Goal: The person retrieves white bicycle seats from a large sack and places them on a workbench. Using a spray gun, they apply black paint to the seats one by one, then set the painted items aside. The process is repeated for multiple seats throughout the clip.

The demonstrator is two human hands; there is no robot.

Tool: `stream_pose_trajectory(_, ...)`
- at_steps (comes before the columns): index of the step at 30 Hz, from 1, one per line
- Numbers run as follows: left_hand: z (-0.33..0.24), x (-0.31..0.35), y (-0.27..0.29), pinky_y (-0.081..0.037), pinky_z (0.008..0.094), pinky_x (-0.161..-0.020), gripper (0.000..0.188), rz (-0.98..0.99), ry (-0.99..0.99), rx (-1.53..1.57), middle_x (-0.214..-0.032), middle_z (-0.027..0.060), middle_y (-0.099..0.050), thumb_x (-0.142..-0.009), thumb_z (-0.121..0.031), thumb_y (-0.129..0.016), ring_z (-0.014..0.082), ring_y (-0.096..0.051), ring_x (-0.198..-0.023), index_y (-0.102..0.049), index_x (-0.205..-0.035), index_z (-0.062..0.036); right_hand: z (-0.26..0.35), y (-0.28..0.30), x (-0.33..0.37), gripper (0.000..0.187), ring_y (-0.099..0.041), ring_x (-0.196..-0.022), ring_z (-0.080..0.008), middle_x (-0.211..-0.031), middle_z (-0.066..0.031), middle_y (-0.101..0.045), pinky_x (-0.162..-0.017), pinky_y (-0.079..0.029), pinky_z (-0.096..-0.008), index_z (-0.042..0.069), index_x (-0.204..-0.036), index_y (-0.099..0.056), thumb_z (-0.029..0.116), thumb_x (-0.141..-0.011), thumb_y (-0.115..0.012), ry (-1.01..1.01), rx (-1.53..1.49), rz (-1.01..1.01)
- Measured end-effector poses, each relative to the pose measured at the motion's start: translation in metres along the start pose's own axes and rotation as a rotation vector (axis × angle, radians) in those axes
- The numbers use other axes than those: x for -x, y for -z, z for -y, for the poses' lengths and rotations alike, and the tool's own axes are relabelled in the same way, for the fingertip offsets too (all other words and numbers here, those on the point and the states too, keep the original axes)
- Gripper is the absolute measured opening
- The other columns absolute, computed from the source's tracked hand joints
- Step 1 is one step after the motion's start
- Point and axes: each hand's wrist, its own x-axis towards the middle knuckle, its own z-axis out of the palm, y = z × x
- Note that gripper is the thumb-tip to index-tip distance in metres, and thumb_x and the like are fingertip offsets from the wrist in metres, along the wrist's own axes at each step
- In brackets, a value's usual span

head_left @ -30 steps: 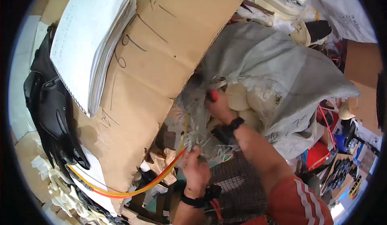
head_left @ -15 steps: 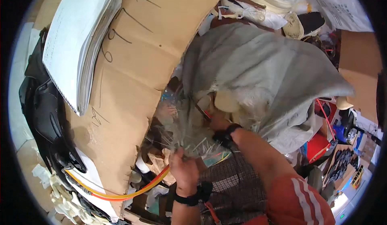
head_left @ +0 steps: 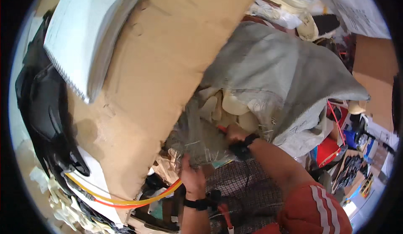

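Observation:
A grey woven sack [head_left: 260, 53] lies before me, its frayed mouth spread apart. Pale cream shoe-sole-like pieces [head_left: 235, 105] show inside it. My right hand [head_left: 238, 134] reaches into the mouth, closed on a red-handled tool [head_left: 221, 128]; its working end is hidden, so I cannot tell its kind. At the near side of the mouth, my left hand [head_left: 194, 181] is closed at the frayed edge, thumb up. Its fingertips are partly hidden by the sack. Dark bands circle both wrists.
A cardboard sheet [head_left: 168, 45] carrying a spiral notebook [head_left: 90, 37] overhangs the left side. Yellow and red tubes [head_left: 138, 201] curve to my left hand. A black bag-like item [head_left: 44, 104] lies far left. Shoes [head_left: 321, 26] and a red box [head_left: 327, 150] crowd the right.
The cardboard and notebook loom larger and have shifted in view. My right hand has moved slightly right and down with the red-handled tool. More pale pieces show in the sack mouth.

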Motion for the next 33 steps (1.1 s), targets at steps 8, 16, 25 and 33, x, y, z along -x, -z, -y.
stream_pose_trajectory(8,0.099,-0.050,0.086,-0.045,0.0449,-0.087,0.037,0.148,-0.169,-1.481,-0.110,0.0190,-0.057,-0.080,-0.026,-0.059,0.0399,-0.051,-0.105,-0.055,-0.113,-0.0092,-0.003,0.203,0.127,0.032,-0.063,-0.072,-0.0306,-0.078,-0.0173,-0.063,-0.064,-0.051,-0.0420,0.004,-0.075,-0.062,0.036,-0.076,-0.062,0.145,0.705,-0.409)
stream_pose_trajectory(16,0.040,0.029,-0.130,-0.042,0.0468,-0.091,0.069,0.588,-0.856,-1.022,-0.122,0.0217,-0.046,-0.075,-0.029,-0.067,0.0375,-0.044,-0.114,-0.036,-0.128,0.0024,-0.013,0.231,0.217,0.052,-0.061,-0.091,-0.0358,-0.095,-0.0235,-0.062,-0.079,-0.048,-0.0394,-0.002,-0.108,-0.056,0.020,-0.066,-0.076,0.022,0.174,-0.284)
stream_pose_trajectory(25,0.089,0.097,-0.170,-0.045,0.0483,-0.067,0.024,1.061,-0.441,-0.982,-0.080,0.0221,-0.060,-0.086,-0.023,-0.052,0.0407,-0.058,-0.075,-0.057,-0.085,0.0006,0.051,0.253,0.225,0.019,-0.059,-0.074,-0.0346,-0.081,-0.0121,-0.061,-0.062,-0.043,-0.0467,0.004,-0.094,-0.050,0.020,-0.086,-0.055,0.279,0.481,-0.236)
stream_pose_trajectory(33,0.084,0.108,-0.109,-0.046,0.0480,-0.067,0.016,1.176,-0.441,-1.018,-0.076,0.0203,-0.059,-0.080,-0.016,-0.055,0.0405,-0.057,-0.075,-0.058,-0.077,-0.0011,-0.108,0.297,0.376,0.018,-0.064,-0.067,-0.0306,-0.072,-0.0131,-0.064,-0.060,-0.050,-0.0443,0.009,-0.090,-0.060,0.024,-0.082,-0.054,-0.264,0.929,-0.008)
